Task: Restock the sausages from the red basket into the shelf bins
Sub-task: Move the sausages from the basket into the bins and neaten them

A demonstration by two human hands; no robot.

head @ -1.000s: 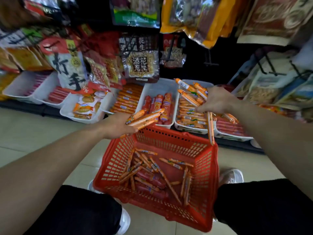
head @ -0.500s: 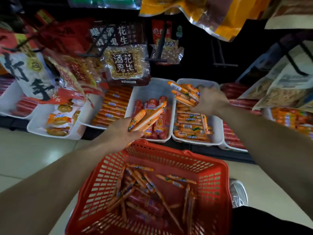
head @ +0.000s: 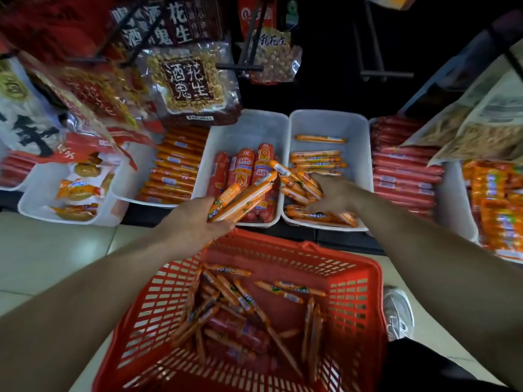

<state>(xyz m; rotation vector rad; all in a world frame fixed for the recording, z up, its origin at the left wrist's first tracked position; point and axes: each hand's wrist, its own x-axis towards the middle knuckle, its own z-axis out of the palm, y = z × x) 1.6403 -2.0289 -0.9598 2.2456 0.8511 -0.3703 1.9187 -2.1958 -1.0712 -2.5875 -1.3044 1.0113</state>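
A fistful of orange sausages (head: pixel 243 198) is gripped in the left hand (head: pixel 192 219), held just above the far rim of the red basket (head: pixel 353 278) and over the near edge of the middle bin (head: pixel 249 128). A second bunch (head: pixel 297 181) is clutched by the right hand (head: pixel 336 193), fingers curled, low over the near end of the right bin (head: pixel 356 131), where thin sausages (head: pixel 317 159) are lined up. Across the basket floor, loose sausages (head: pixel 240 301) are scattered.
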